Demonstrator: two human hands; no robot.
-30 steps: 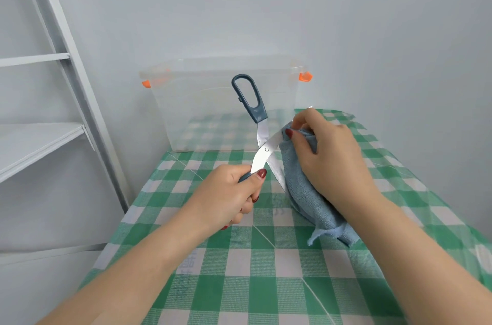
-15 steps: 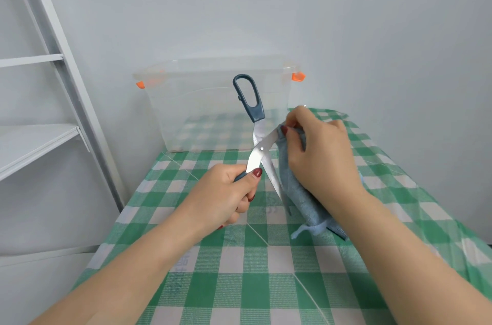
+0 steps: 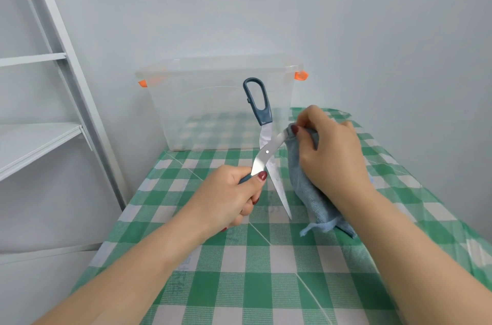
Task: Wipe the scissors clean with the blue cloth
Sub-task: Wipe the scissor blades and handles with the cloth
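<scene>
Steel scissors (image 3: 262,157) with dark teal handles are held spread wide above the table, one handle loop pointing up, one blade pointing down toward the cloth-covered table. My left hand (image 3: 234,197) grips the lower handle, thumb on top. My right hand (image 3: 327,151) pinches the blue cloth (image 3: 306,186) around the end of the blade that points to the right. The rest of the cloth hangs down under that hand to the table. The blade tip is hidden inside the cloth.
A table with a green and white checked cover (image 3: 253,271) lies below. A clear plastic box (image 3: 213,111) with orange clips stands at the back against the wall. A white shelf frame (image 3: 53,85) stands to the left of the table.
My right hand with the cloth has slid outward along the blade toward its tip. The scissors and my left hand have stayed almost where they were.
</scene>
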